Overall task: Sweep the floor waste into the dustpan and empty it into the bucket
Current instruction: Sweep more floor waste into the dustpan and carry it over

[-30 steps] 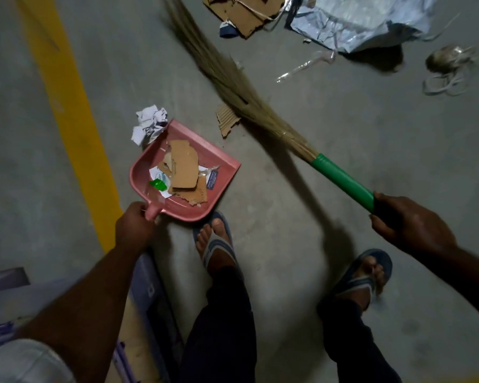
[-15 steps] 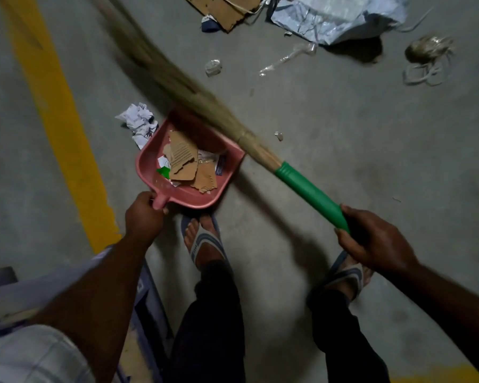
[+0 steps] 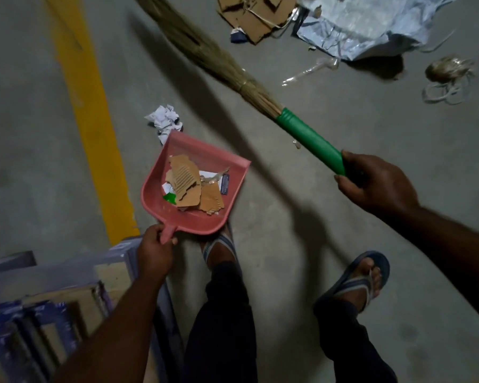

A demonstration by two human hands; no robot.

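Over grey floor, left hand (image 3: 152,251) gripping pink dustpan (image 3: 161,172) (cardboard scraps inside), right hand (image 3: 376,183) fingers clamped on broom (image 3: 310,138).

left hand (image 3: 153,251) gripping dustpan (image 3: 161,172), right hand (image 3: 376,186) gripping broom (image 3: 307,135)

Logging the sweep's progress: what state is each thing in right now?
dustpan: partly filled, not yet emptied
cardboard scraps: lying inside the dustpan
crumpled paper: on the floor beside the dustpan's far corner, not in it
broom: bristle tips out of frame
left hand: grips the dustpan's handle
right hand: grips the broom's green handle
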